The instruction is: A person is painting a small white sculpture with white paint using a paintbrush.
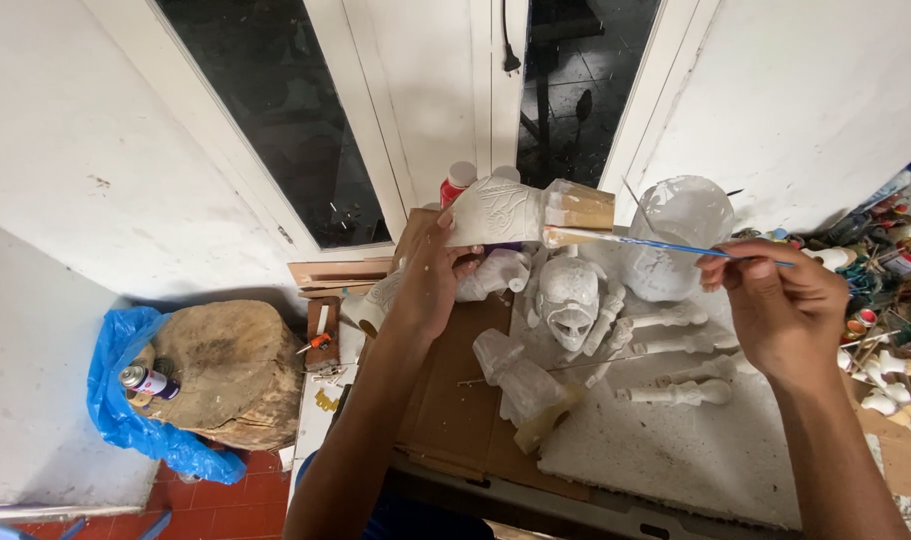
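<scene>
My left hand point(431, 280) holds up a carved piece point(521, 210), painted white over most of its length with bare tan wood at its right end. My right hand point(781, 310) grips a thin blue-handled paintbrush point(656, 243) whose white-loaded tip touches the lower edge of the carved piece. Below them, on a white-spattered board point(676, 450), lie a white skull-like mask point(569, 300) and several white bone-shaped pieces point(676, 393). A paint-coated jar point(681, 235) stands behind the brush.
A red-capped paint bottle point(458, 182) stands behind the carved piece. Brown cardboard point(456, 400) covers the table's left part. Small paint pots and clutter point(891, 330) crowd the right edge. On the floor at left sit a tree stump point(226, 370), a blue plastic bag point(111, 400) and a spray can point(146, 381).
</scene>
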